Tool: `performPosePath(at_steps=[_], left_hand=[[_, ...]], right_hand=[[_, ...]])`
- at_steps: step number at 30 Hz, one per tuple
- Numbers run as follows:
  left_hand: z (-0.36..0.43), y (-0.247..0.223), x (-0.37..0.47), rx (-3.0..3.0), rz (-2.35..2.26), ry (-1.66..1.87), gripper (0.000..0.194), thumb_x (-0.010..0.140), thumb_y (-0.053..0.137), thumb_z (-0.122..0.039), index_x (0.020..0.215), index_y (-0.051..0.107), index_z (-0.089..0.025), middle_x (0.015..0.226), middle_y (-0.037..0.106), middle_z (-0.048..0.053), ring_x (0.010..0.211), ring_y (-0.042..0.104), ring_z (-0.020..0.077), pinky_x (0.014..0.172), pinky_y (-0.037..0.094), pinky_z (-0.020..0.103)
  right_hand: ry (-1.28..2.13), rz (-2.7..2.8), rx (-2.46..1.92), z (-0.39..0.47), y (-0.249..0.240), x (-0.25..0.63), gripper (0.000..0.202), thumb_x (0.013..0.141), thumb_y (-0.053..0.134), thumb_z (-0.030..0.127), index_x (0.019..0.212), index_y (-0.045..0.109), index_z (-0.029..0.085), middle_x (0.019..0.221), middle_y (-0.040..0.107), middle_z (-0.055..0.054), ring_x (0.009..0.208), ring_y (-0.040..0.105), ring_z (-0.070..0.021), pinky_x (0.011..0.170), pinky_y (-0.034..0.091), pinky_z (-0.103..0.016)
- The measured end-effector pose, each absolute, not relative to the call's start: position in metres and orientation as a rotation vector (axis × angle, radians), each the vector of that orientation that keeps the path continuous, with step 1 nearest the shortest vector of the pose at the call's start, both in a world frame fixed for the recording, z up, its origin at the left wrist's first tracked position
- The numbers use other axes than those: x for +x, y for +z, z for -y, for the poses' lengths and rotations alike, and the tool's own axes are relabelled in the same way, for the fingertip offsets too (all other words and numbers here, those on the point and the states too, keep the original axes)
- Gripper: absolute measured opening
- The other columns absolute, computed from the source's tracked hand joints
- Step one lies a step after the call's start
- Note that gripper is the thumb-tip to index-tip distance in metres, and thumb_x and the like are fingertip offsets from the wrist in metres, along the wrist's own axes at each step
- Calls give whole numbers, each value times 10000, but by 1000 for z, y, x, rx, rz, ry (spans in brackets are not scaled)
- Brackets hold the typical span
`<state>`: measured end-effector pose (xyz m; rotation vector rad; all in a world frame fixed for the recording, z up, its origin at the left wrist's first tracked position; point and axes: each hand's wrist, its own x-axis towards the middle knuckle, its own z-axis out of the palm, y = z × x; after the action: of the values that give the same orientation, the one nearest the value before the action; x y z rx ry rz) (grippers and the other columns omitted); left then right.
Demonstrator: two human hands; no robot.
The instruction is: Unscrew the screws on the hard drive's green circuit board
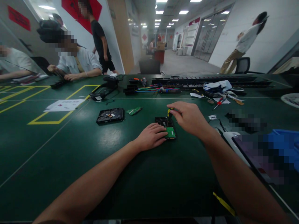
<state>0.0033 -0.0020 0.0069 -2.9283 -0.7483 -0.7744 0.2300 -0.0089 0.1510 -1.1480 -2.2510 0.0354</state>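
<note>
A hard drive (174, 135) lies on the green table in front of me, its green circuit board (171, 133) facing up at the near end. My left hand (151, 136) is open, with its fingers stretched out flat over the drive's left side. A small screwdriver (169, 114) with a yellow and black handle stands nearly upright over the drive. My right hand (187, 116) is closed, pinching that handle from above. The screwdriver's tip is too small to make out against the dark casing. Left of these, a second hard drive (110, 115) lies beside a loose green circuit board (134, 111).
Across the back lie bundled coloured cables (149, 90), long black rails (198, 81) and a red screwdriver (219, 102). A white-edged device (235, 140) and a blue bin (285, 146) are at right. Paper (64, 105) lies left; a co-worker (77, 60) sits beyond.
</note>
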Motion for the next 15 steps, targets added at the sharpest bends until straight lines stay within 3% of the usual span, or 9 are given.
performPosePath(at_steps=[15], left_hand=[[1,7,4,-2955,787,-821,383,1084,553,-455,1387,645,-239,1396,686,94,1321,631,280,1202,446,511]], right_hand=[[-7,2265,-1142,8,151,229,321,1006,554,158,1233,782,152,1256,799,-126,1175,750,-296,1075,565,-476]])
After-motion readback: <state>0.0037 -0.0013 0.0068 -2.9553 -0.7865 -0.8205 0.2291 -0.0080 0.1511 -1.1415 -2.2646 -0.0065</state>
